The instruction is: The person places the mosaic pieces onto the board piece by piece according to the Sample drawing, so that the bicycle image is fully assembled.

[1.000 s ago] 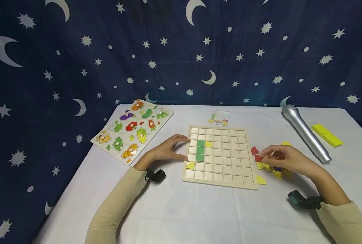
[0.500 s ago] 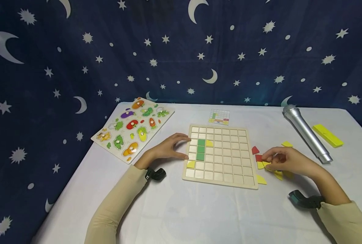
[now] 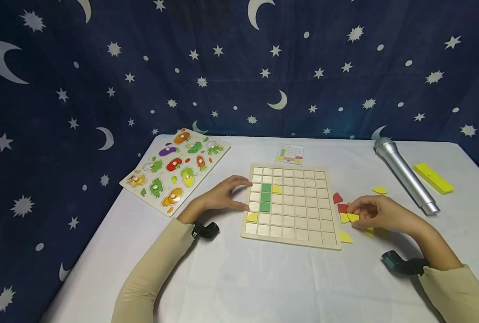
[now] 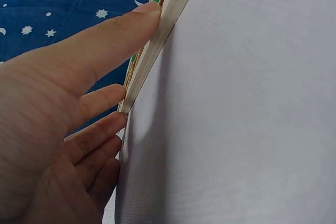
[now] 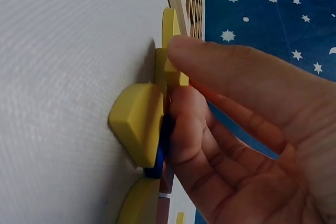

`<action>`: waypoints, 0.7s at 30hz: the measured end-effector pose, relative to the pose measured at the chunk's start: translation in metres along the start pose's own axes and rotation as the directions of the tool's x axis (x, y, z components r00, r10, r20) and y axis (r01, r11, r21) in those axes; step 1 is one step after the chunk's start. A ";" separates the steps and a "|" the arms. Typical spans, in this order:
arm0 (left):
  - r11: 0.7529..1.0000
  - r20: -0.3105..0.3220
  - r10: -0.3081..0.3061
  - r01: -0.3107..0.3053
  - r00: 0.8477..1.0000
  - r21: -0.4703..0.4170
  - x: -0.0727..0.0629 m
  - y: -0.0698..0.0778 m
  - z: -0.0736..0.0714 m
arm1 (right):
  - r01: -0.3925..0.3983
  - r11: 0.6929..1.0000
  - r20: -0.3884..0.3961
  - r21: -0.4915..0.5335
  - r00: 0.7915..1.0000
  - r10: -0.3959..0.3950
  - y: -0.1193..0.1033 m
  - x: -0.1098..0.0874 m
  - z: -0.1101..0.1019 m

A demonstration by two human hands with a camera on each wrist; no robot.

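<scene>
And here's the grid board (image 3: 293, 208), lying flat on the white cloth (image 3: 223, 282), with the left hand (image 3: 221, 195) right at its left edge! Thumb and fingers are spread apart there, their tips touching the wooden rim.

Over beyond the board's right edge, the right hand (image 3: 382, 211) is busy: thumb and index finger pinch a yellow piece (image 5: 172, 75), with the other fingers curled behind. It's crowded under that hand, just right of the board: a blue piece (image 5: 161, 150) shows close below the fingers (only the right wrist view catches it), and a chunky yellow block (image 5: 136, 124) sits just beside it. Two red pieces (image 3: 342, 208) lie near the board's right edge, one behind the other, while a yellow wedge (image 3: 346, 237) lies right against that edge, closer to the person.

On the board itself, three green squares (image 3: 265, 197) run in a column towards its left side; one yellow quarter (image 3: 277, 189) sits beside the farthest green, and another, a yellow corner (image 3: 252, 217), is in the leftmost column, nearer the person.

Behind the board lies a small pattern card (image 3: 289, 154); left of it, the vegetable puzzle (image 3: 166, 179); well to its right, a silver microphone (image 3: 406, 175) and, beyond that, a bright yellow box (image 3: 433, 178).
</scene>
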State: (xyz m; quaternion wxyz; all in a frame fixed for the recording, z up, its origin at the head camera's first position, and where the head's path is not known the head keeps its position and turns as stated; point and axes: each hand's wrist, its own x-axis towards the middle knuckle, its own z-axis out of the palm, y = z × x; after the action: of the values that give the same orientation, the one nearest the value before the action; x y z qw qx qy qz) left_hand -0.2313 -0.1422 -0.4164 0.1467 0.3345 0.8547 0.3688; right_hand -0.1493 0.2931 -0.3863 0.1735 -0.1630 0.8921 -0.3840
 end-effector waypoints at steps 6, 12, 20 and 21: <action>1.000 -0.004 0.000 0.000 1.000 -0.006 0.000 0.000 -0.001 | 0.011 1.000 -0.014 -0.014 1.000 -0.011 -0.001 0.001 0.002; 1.000 -0.009 0.004 -0.005 1.000 -0.009 0.000 0.000 -0.001 | 0.020 0.999 -0.018 -0.030 1.000 -0.021 -0.002 0.001 0.003; 1.000 -0.011 0.013 -0.013 1.000 -0.007 -0.001 0.002 0.000 | 0.064 0.997 -0.013 -0.039 0.998 -0.064 0.000 0.000 0.002; 1.000 -0.010 0.012 -0.012 1.000 -0.012 -0.001 0.002 0.000 | 0.074 0.996 -0.011 -0.041 0.997 -0.075 0.000 0.000 0.002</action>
State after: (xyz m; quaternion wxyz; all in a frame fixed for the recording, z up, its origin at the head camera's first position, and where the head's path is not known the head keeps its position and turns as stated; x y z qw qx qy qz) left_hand -0.2303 -0.1420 -0.4149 0.1423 0.3368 0.8514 0.3762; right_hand -0.1484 0.2917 -0.3873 0.1500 -0.1971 0.8942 -0.3730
